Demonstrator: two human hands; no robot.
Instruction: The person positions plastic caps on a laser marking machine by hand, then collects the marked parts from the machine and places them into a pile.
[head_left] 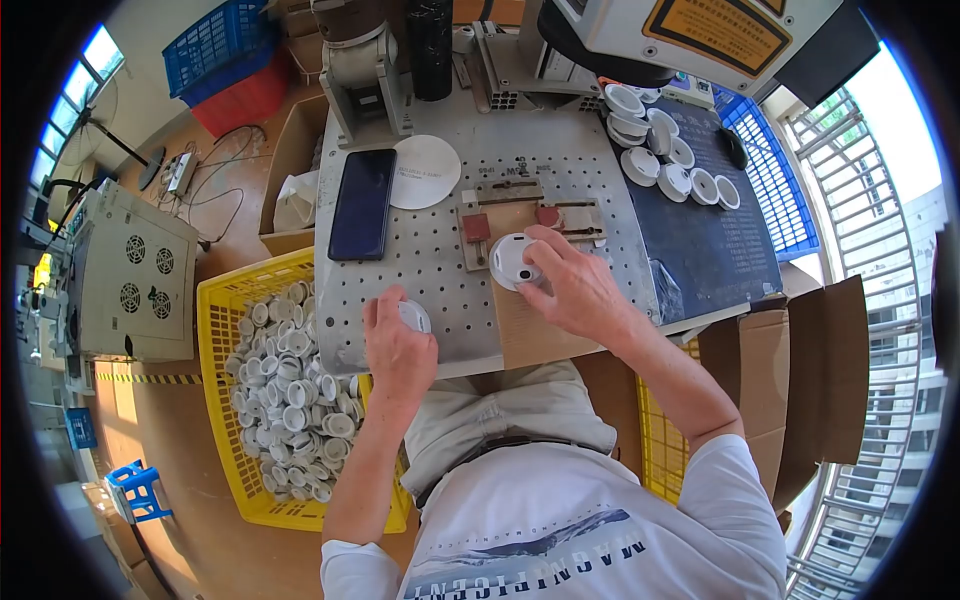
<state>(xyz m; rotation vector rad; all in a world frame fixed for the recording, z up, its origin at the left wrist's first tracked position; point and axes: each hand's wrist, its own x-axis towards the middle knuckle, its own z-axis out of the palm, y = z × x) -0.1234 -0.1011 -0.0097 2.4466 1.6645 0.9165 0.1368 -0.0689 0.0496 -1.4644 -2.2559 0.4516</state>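
My right hand (580, 290) grips a round white part (508, 262) with dark holes in its face, at the front edge of a metal fixture (488, 222) with red blocks. Beneath that part lies a strip of brown cardboard (535, 335). Near the front left of the perforated metal plate (450, 335), my left hand (398, 340) has its fingers curled on another round white part (415, 316), which is partly hidden behind the fingers. A black phone (362, 205) and a white disc (425, 172) rest on the plate beyond my left hand.
A yellow basket (225, 400) heaped with small white round parts stands at the left. Several white round parts (640, 166) lie on the dark mat (700, 245) at the right. A machine head (690, 40) overhangs the back. An open cardboard box (765, 390) stands at the right.
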